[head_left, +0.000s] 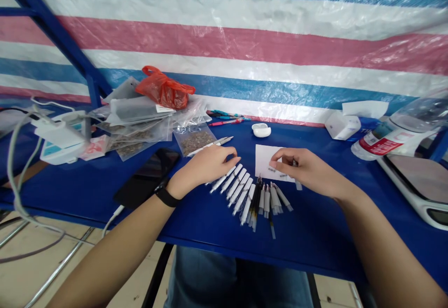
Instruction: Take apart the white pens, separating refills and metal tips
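My left hand [212, 165] rests by the upper ends of a row of white pen barrels [237, 186], fingers loosely bent, with a gap between thumb and forefinger and nothing visible in it. Over a white sheet of paper [263, 156], my right hand [297, 165] is closed, thumb and fingertips together; what they pinch is too small or hidden to make out. Small springs [272, 170] lie on the paper beneath it. Between the hands are dark pen refills [257, 200] and a fan of grey-white pen grip pieces [273, 198].
At left lie a black phone [147, 177], plastic bags of small parts [194, 140], a red bag [166, 88] and a white power device [63, 135]. Pens [226, 121] and a white case [261, 130] sit behind. A bottle [378, 142] and scale [416, 182] stand right.
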`<state>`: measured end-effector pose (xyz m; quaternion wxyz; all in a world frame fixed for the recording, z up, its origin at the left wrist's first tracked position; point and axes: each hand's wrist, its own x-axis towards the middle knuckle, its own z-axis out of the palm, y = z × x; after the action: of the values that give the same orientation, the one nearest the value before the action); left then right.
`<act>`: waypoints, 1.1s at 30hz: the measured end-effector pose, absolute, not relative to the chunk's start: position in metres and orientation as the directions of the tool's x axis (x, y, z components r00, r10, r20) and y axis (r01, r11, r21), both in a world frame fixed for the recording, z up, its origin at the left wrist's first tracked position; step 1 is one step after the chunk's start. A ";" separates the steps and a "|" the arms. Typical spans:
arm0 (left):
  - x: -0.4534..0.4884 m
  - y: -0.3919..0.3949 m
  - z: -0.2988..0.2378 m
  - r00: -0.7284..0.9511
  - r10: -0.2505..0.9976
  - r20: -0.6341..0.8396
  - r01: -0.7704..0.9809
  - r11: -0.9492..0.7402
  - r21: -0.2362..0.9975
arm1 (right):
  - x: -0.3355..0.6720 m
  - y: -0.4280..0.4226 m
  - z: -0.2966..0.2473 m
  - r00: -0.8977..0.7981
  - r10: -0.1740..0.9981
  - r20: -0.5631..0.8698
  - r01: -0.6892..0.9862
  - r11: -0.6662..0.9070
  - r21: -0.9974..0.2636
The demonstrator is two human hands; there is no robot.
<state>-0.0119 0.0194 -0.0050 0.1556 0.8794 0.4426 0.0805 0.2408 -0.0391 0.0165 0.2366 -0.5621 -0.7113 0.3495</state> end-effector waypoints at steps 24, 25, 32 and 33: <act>-0.010 0.019 0.000 0.549 0.836 -0.003 0.794 -0.521 0.313 | 0.250 -0.042 0.017 -0.456 0.792 -0.406 0.579 -0.083 -0.811; -0.010 0.018 0.000 0.550 0.835 -0.004 0.794 -0.521 0.312 | 0.250 -0.042 0.017 -0.464 0.789 -0.403 0.572 -0.081 -0.816; -0.010 0.018 -0.001 0.547 0.837 -0.002 0.800 -0.522 0.296 | 0.249 -0.040 0.020 -0.426 0.831 -0.358 0.565 -0.065 -0.823; -0.010 0.019 -0.001 0.546 0.838 -0.002 0.801 -0.521 0.293 | 0.248 -0.040 0.019 -0.419 0.838 -0.350 0.571 -0.057 -0.819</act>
<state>-0.0104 0.0185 -0.0011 0.1310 0.8693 0.4715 0.0696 0.2477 -0.0395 0.0195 0.1319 -0.5226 -0.6740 0.5052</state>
